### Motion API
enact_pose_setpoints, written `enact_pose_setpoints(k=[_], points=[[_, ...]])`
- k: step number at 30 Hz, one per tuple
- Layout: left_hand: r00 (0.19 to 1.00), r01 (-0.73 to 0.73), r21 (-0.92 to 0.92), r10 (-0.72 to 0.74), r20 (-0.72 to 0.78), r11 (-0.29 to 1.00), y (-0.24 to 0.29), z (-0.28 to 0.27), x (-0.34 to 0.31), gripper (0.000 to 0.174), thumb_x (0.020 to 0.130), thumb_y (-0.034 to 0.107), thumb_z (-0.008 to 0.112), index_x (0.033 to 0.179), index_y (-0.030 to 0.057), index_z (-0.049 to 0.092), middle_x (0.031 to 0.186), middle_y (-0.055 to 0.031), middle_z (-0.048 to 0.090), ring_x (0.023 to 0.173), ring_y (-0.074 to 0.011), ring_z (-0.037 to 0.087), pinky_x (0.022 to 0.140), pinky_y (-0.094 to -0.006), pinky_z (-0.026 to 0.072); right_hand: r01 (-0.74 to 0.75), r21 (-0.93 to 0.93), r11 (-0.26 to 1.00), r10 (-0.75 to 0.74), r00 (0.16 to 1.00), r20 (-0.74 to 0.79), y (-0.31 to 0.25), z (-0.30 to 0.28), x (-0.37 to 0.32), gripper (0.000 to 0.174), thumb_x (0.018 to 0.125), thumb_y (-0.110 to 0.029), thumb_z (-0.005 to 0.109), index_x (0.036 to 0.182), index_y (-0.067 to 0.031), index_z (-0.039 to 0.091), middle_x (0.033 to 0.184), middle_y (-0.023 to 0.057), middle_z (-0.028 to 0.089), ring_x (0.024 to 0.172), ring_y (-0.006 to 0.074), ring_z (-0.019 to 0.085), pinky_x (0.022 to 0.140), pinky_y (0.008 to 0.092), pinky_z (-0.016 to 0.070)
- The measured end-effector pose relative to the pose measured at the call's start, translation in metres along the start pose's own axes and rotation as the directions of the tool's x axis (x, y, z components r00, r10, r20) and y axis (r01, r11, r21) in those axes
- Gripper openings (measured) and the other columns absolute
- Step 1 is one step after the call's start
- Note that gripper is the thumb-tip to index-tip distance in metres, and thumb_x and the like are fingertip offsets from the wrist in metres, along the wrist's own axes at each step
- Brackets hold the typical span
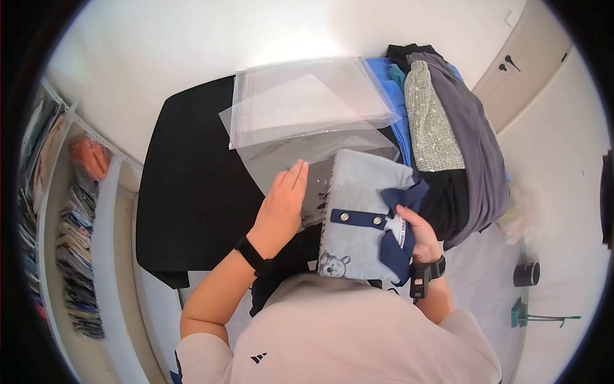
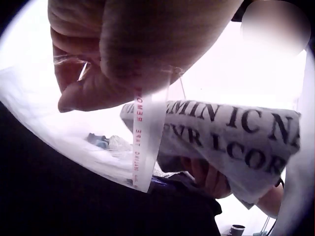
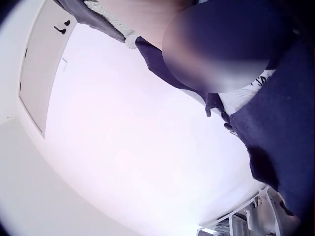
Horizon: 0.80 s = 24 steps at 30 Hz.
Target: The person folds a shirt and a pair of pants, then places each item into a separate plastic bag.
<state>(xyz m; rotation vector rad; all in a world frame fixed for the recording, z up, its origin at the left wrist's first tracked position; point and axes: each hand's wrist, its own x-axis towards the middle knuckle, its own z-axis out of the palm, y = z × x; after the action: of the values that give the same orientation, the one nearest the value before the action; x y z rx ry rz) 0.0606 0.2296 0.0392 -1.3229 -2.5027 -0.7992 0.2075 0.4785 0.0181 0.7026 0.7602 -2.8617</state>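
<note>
My right hand (image 1: 425, 238) grips a folded light-blue garment (image 1: 361, 179) at its navy collar, thumb on top. Two buttons and a bear print show on this face; in the left wrist view, large dark letters cover the garment's (image 2: 236, 130) other side, with the right fingers (image 2: 211, 179) beneath. Beside its left edge, my left hand (image 1: 281, 208) has its fingers together and pinches a clear plastic bag (image 1: 272, 163). A strip with red print (image 2: 140, 132) hangs from the bag near the left hand (image 2: 133, 44). The right wrist view shows navy cloth (image 3: 280, 113) close up.
Clear bags (image 1: 307, 96) lie stacked at the back of the black table (image 1: 185, 173). A heap of clothes, including a grey one (image 1: 467, 141) and a sparkly one (image 1: 432, 121), fills its right side. Shelves (image 1: 54, 211) with packed garments stand left; a black bin (image 1: 526, 274) is right.
</note>
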Motion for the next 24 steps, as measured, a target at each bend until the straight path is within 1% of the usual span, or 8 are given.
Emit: enact_pose_setpoints(k=[1, 8, 12, 15, 17, 18, 20, 24], points=[[0.997, -0.006, 0.003, 0.006, -0.076, 1.0, 0.003, 0.0, 0.003, 0.068, 0.063, -0.02, 0.043, 0.13, -0.0072, 0.037, 0.132, -0.0199, 0.042, 0.11, -0.0359, 0.045, 0.095, -0.0386, 0.0404, -0.038, -0.001, 0.999, 0.038, 0.999, 0.025, 0.002, 0.0, 0.002, 0.02, 0.086, -0.01, 0.061, 0.104, -0.0015, 0.061, 0.089, 0.0108, 0.067, 0.073, 0.0215, 0.067, 0.064, 0.034, 0.0575], [0.998, -0.04, -0.01, 0.039, -0.039, 0.999, 0.008, -0.001, 0.003, 0.066, 0.066, -0.018, 0.044, 0.131, -0.0099, 0.035, 0.135, -0.0217, 0.037, 0.107, -0.0333, 0.044, 0.095, -0.0367, 0.0401, -0.123, -0.015, 0.992, 0.123, 0.992, 0.018, 0.008, 0.009, 0.019, 0.021, 0.086, -0.01, 0.06, 0.105, 0.0, 0.06, 0.091, 0.0112, 0.067, 0.075, 0.0215, 0.067, 0.066, 0.0339, 0.0577], [0.998, -0.053, 0.031, 0.053, -0.021, 0.998, 0.009, -0.001, -0.004, 0.063, 0.07, -0.014, 0.045, 0.132, -0.0089, 0.035, 0.136, -0.0209, 0.037, 0.106, -0.0317, 0.045, 0.095, -0.0358, 0.0401, 0.016, 0.008, 1.0, -0.016, 1.0, -0.016, 0.002, 0.024, 0.038, 0.021, 0.088, -0.011, 0.059, 0.105, -0.0001, 0.06, 0.093, 0.0119, 0.067, 0.079, 0.0228, 0.067, 0.074, 0.0351, 0.0558], [0.999, -0.048, 0.013, 0.048, -0.019, 0.999, 0.01, -0.001, -0.005, 0.065, 0.069, -0.015, 0.044, 0.133, -0.0073, 0.035, 0.137, -0.0193, 0.037, 0.106, -0.0322, 0.045, 0.095, -0.0361, 0.0392, 0.034, 0.106, 0.994, -0.036, 0.999, 0.019, 0.003, 0.01, 0.064, 0.023, 0.088, -0.013, 0.058, 0.107, 0.0003, 0.058, 0.1, 0.0136, 0.065, 0.086, 0.0244, 0.065, 0.08, 0.0366, 0.0536], [0.999, -0.036, -0.017, 0.036, -0.02, 0.999, 0.008, 0.003, -0.008, 0.068, 0.067, -0.018, 0.043, 0.133, -0.0062, 0.035, 0.138, -0.0183, 0.036, 0.107, -0.0334, 0.044, 0.096, -0.0368, 0.0383, 0.229, 0.053, 0.972, -0.226, 0.973, -0.05, 0.01, 0.015, 0.071, 0.027, 0.089, -0.015, 0.058, 0.111, -0.0002, 0.055, 0.107, 0.0146, 0.063, 0.095, 0.0265, 0.062, 0.086, 0.0382, 0.0507], [0.999, -0.048, -0.009, 0.048, -0.024, 0.999, 0.007, 0.005, -0.008, 0.068, 0.067, -0.017, 0.044, 0.133, -0.0061, 0.035, 0.138, -0.0182, 0.036, 0.107, -0.0332, 0.044, 0.096, -0.0366, 0.0383, 0.223, 0.05, 0.974, -0.221, 0.974, -0.05, 0.012, 0.019, 0.071, 0.027, 0.089, -0.015, 0.058, 0.111, -0.0002, 0.055, 0.107, 0.0146, 0.063, 0.095, 0.0265, 0.062, 0.086, 0.0382, 0.0507], [0.998, -0.059, -0.003, 0.059, -0.025, 0.998, 0.005, 0.007, -0.01, 0.068, 0.067, -0.017, 0.045, 0.134, -0.0061, 0.035, 0.138, -0.0182, 0.036, 0.107, -0.033, 0.044, 0.096, -0.0364, 0.0383, 0.161, 0.097, 0.982, -0.159, 0.987, -0.021, 0.014, 0.025, 0.069, 0.032, 0.091, -0.02, 0.054, 0.115, 0.0015, 0.053, 0.116, 0.0165, 0.059, 0.105, 0.0279, 0.058, 0.095, 0.0407, 0.045], [1.0, -0.017, 0.089, 0.019, -0.025, 0.996, 0.007, 0.003, -0.007, 0.059, 0.071, -0.009, 0.051, 0.129, -0.0057, 0.04, 0.135, -0.0179, 0.04, 0.106, -0.03, 0.046, 0.09, -0.0363, 0.0418, 0.044, 0.231, 0.972, -0.054, 0.998, 0.036, 0.02, 0.026, 0.075, 0.032, 0.091, -0.019, 0.054, 0.116, 0.0009, 0.052, 0.116, 0.0153, 0.059, 0.107, 0.028, 0.057, 0.096, 0.0409, 0.0438]])
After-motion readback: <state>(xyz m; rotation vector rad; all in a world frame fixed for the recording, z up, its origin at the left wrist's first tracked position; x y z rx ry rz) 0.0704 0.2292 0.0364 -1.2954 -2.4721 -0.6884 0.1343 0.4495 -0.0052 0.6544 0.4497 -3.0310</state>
